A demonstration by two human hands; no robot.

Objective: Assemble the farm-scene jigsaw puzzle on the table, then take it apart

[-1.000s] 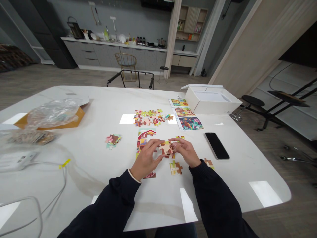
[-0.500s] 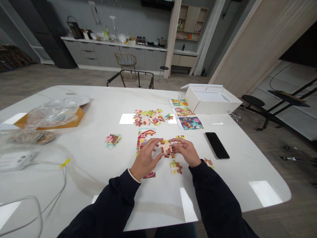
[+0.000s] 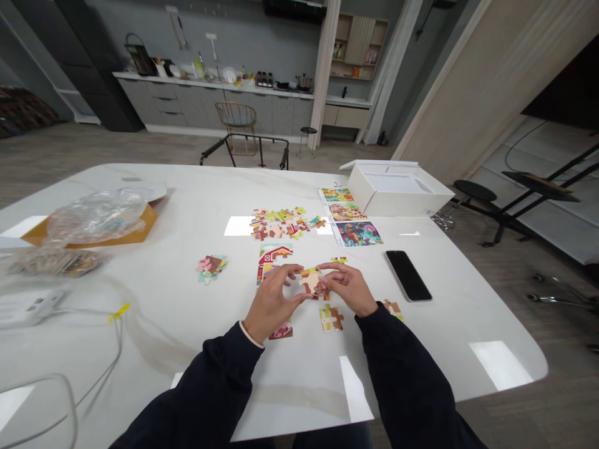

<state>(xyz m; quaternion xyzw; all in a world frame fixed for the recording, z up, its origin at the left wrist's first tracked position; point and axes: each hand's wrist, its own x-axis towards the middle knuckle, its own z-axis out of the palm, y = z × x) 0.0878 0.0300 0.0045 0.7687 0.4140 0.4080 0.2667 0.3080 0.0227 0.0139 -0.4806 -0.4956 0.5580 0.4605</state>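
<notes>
A cream and brown jigsaw puzzle piece (image 3: 311,280) is held up between my two hands, just above the table. My left hand (image 3: 275,295) pinches its left side with thumb and fingers, and my right hand (image 3: 350,287) grips its right side. Under and beside my left hand lies a joined strip of puzzle with a red barn (image 3: 274,254), partly covered by the hand. A yellow and brown puzzle piece (image 3: 331,318) rests between my wrists. Another brown piece (image 3: 393,308) sits by my right sleeve, partly hidden.
Loose puzzle pieces (image 3: 281,223) spread beyond my hands, with a small pile (image 3: 212,268) at left. Picture cards (image 3: 359,234), a white box (image 3: 397,193) and a phone (image 3: 408,275) lie right. Plastic packaging (image 3: 98,215) and a cabled power strip (image 3: 30,307) are left.
The puzzle piece has turned slightly between my fingers, its cream and brown face now more visible. Both hands stay nearly in place; the whole view has shifted a little.
</notes>
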